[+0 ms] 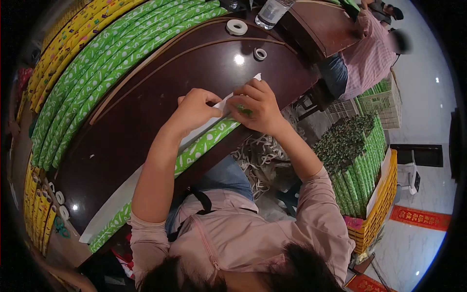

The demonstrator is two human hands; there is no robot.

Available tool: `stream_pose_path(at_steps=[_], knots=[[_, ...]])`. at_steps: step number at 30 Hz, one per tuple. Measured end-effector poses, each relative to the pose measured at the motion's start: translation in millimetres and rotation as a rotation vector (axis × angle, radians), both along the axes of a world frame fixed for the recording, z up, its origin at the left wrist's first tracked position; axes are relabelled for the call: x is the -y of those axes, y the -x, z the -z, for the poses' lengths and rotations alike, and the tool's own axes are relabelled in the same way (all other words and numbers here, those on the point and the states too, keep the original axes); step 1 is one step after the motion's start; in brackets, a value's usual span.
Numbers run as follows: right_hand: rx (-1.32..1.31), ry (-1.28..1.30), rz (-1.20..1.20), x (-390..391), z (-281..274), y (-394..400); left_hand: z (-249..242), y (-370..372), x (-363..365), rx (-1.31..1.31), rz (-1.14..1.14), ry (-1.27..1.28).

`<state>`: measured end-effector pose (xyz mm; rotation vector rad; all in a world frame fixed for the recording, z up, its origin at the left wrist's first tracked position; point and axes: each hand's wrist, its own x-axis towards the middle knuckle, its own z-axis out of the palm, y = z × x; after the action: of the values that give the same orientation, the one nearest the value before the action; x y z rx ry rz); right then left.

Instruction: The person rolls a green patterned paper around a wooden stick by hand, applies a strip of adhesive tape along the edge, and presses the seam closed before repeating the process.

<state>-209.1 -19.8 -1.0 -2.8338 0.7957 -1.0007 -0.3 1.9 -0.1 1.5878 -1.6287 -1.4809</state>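
A roll of green patterned wrapping paper lies along the front edge of the dark table, with a strip of its white underside showing along the far side. My left hand presses on the white strip, thumb and fingers closed at the paper's edge. Close beside it, my right hand curls its fingers around the right end of the roll, slightly smeared by motion. A white tip of paper sticks up beyond the right fingers. What lies under the right fingertips is hidden.
Several finished green rolls and yellow rolls lie at the left. Tape rolls and a water bottle stand at the back. A yellow crate of green rolls is at right, near a seated person. Paper scraps lie below.
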Motion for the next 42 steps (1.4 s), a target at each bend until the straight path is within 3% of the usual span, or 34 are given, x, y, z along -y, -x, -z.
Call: stream_pose_path(at_steps=[14, 25, 32, 42], knots=[[0.015, -0.124, 0.046, -11.1, 4.4, -7.8, -9.2, 0.9, -2.9, 0.06, 0.005, 0.007], [-0.076, 0.091, 0.249, -27.6, 10.5, -25.7, -0.8, 1.6, -1.3, 0.068, -0.003, 0.008], [-0.069, 0.077, 0.264, -29.1, 14.6, -28.2, -7.6, 2.3, -3.3, 0.061, -0.006, 0.002], [0.124, -0.065, 0.352, -23.2, 20.7, -30.9, -2.8, 1.4, -2.0, 0.05, -0.011, 0.003]])
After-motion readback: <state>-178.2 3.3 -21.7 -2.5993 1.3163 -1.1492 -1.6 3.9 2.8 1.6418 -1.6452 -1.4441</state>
